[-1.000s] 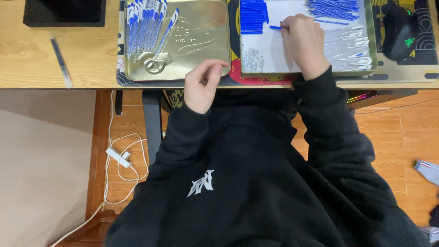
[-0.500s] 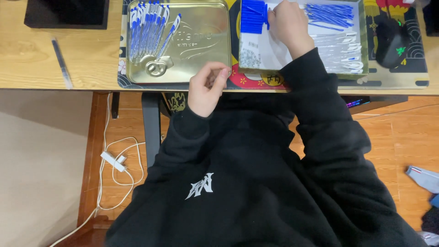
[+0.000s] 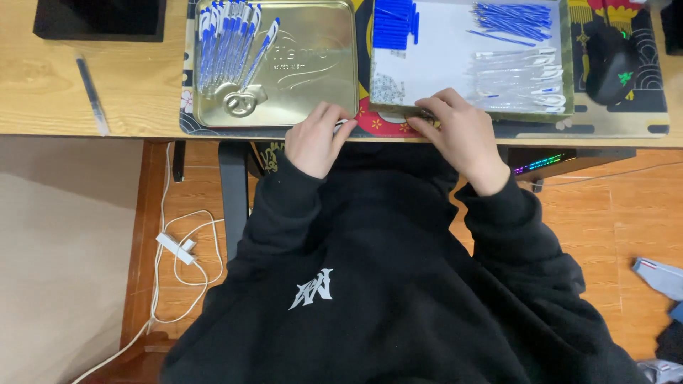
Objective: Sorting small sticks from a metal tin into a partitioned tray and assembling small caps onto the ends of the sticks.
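Observation:
My left hand rests at the desk's front edge, just below the gold tin tray. Its fingers are pinched on a small clear pen part. My right hand lies with curled fingers on the near rim of the paper-lined tray; whatever is under its fingers is hidden. A row of assembled blue-and-white pens lies in the gold tray. The lined tray holds blue caps, blue refills and clear barrels.
A black computer mouse sits on a patterned mat at the right. A lone pen lies on the wooden desk at the left, near a black box. A white cable and plug lie on the floor.
My right hand has come back from the blue parts at the far side of the lined tray to its near rim. My left hand stayed at the desk edge.

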